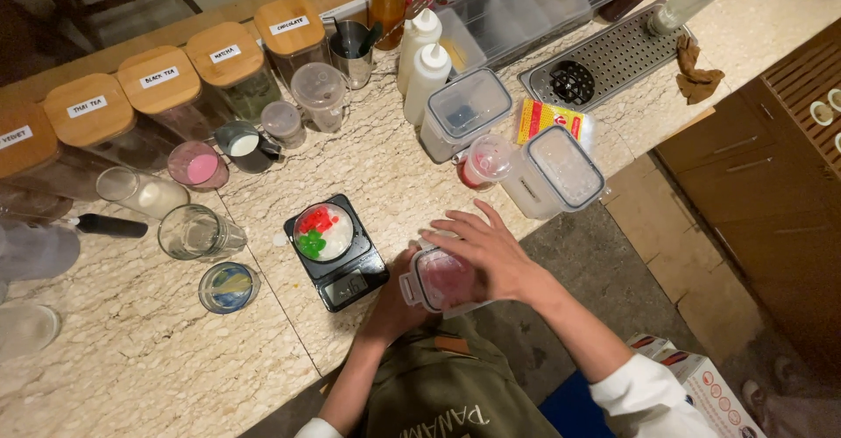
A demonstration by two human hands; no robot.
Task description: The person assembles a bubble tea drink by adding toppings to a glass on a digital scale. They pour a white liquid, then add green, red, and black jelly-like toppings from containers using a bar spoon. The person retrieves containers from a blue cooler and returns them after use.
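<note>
The left hand (pixel 392 302) grips from below a small clear plastic tub with pink contents (pixel 441 279), held at the near edge of the pale marble surface (pixel 158 359); the right hand (pixel 486 250) lies over its lid, fingers spread; just left, a black digital scale (pixel 337 258) carries a cup of red and green jelly (pixel 322 231); beyond stand wooden-lidded jars (pixel 158 88).

Glossy marbled counter (pixel 158 359), clear, seemingly plastic tub (pixel 438 280), wooden lids (pixel 226 52)
</note>
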